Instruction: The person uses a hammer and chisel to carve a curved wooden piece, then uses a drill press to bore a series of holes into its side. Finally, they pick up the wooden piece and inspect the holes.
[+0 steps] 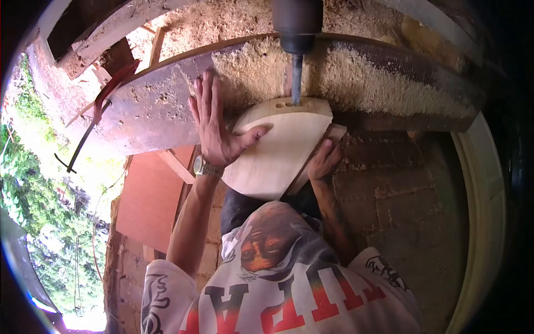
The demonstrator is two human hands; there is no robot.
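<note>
A pale curved wooden piece [275,147] rests at the near edge of the worktable, tilted down toward my body. Its far edge carries several drilled holes, and a drill bit [296,78] under a dark chuck [298,25] reaches down to them. My left hand [217,128], with a wristwatch [206,166], lies open, its fingers stretched over the table and its thumb on the piece's left side. With curled fingers, my right hand [325,160] grips a wooden strip [335,132] against the piece's right edge. Part of the strip is hidden.
Sawdust [361,78] covers much of the worktable [150,114]. A red-and-black bent tool or cable [100,106] hangs over its left end. A reddish board [150,197] stands below on the left, and a pale curved frame [481,206] rises on the right.
</note>
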